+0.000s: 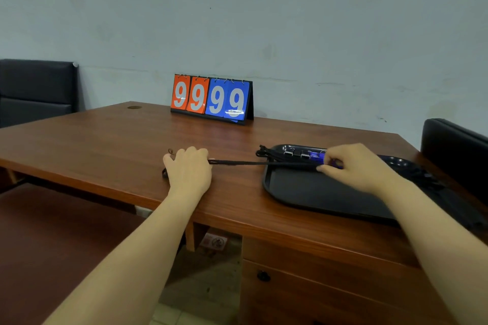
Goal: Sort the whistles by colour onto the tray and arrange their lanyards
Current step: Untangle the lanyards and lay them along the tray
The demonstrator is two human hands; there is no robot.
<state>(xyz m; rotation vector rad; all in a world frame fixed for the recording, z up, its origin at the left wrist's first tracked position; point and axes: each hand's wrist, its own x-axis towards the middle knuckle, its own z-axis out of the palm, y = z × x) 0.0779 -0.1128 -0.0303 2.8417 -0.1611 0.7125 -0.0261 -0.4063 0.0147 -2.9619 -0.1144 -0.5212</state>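
A black tray [311, 190] lies on the right of the wooden desk. My right hand [356, 167] is over the tray's far part, fingers closed on a blue whistle [333, 162] that is mostly hidden by them. Its black lanyard [243, 163] stretches taut leftwards across the tray rim to my left hand [188, 170], which rests on the desk with its fingers closed on the cord's end. At the tray's far edge lie another blue whistle [315, 155], dark whistles [297, 153] and a bundle of black lanyards [264, 152].
A flip scoreboard [212, 99] showing 9s in orange and blue stands at the desk's back by the wall. Black chairs sit at far left [37, 90] and right [454, 150]. More black cords [427, 177] lie at the tray's right side. A drawer [317, 290] is below the desk's front edge.
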